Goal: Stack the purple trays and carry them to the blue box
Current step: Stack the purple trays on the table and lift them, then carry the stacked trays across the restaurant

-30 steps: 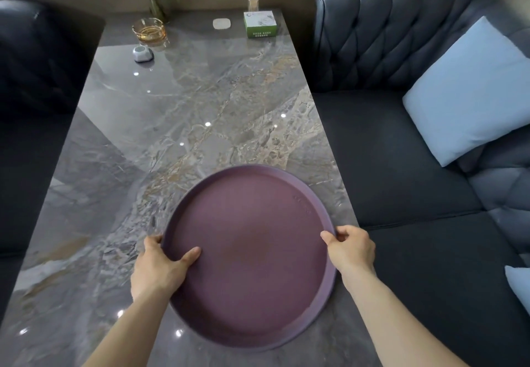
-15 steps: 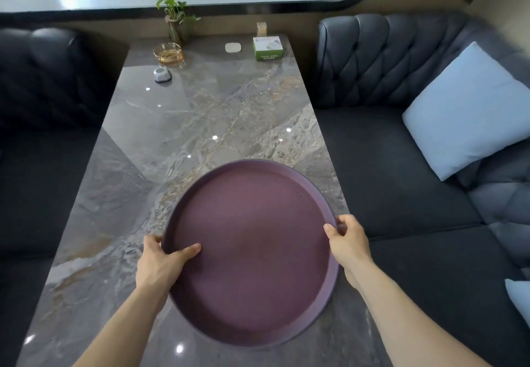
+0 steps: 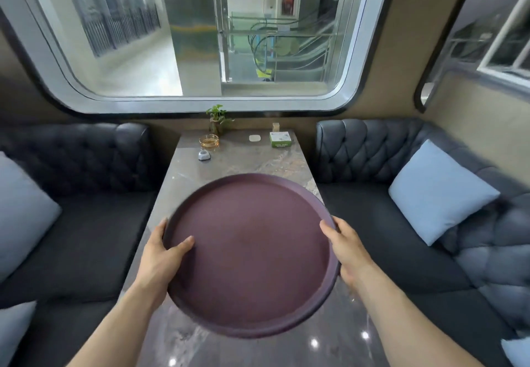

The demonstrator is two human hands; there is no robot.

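A round purple tray (image 3: 252, 254) is held above the marble table (image 3: 246, 163), between both my hands. My left hand (image 3: 160, 260) grips its left rim with the thumb lying inside the tray. On the opposite rim, my right hand (image 3: 344, 252) has its fingers curled underneath. I cannot tell whether more than one tray is in the stack. No blue box is in view.
At the table's far end stand a small plant (image 3: 218, 117), a glass ashtray (image 3: 209, 140), a small white-grey device (image 3: 204, 155), a white pad (image 3: 254, 138) and a green-white tissue box (image 3: 280, 139). Dark tufted sofas (image 3: 372, 151) with pale blue cushions (image 3: 438, 191) flank the table. A large window (image 3: 200, 36) lies behind.
The tray has risen off the table in both hands. The camera view has tilted up and pulled back, so the window and both sofas now show.
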